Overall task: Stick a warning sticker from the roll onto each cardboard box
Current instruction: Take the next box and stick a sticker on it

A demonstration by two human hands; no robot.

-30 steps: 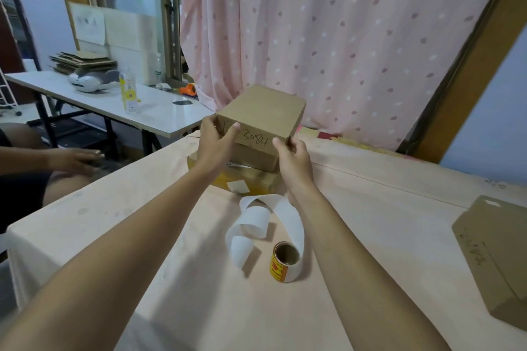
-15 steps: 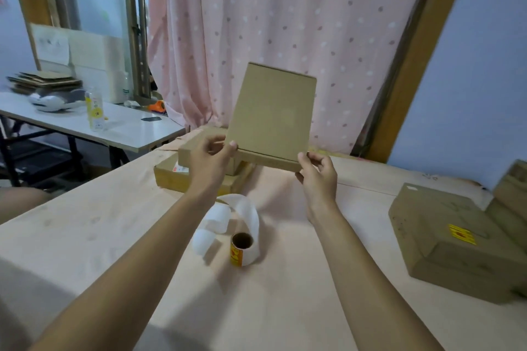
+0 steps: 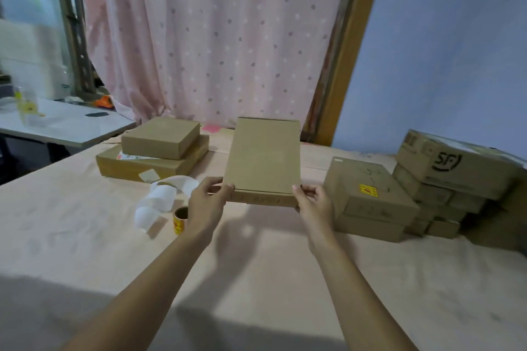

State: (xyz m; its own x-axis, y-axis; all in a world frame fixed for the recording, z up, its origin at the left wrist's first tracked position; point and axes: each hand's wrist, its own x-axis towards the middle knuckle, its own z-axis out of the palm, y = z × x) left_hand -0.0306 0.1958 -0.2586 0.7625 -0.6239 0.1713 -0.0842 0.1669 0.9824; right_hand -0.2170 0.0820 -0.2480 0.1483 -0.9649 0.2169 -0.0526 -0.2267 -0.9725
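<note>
Box gripped at its near corners by our left hand and right hand, over the table; we judge its blank top faces up for labelling. Roll stands beside left hand.

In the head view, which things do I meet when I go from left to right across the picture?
From the left: clear plastic bottle, stack of two brown cardboard boxes, left hand, flat brown cardboard box held in both hands, right hand, brown cardboard box with a yellow sticker, brown cardboard box printed SF.
</note>
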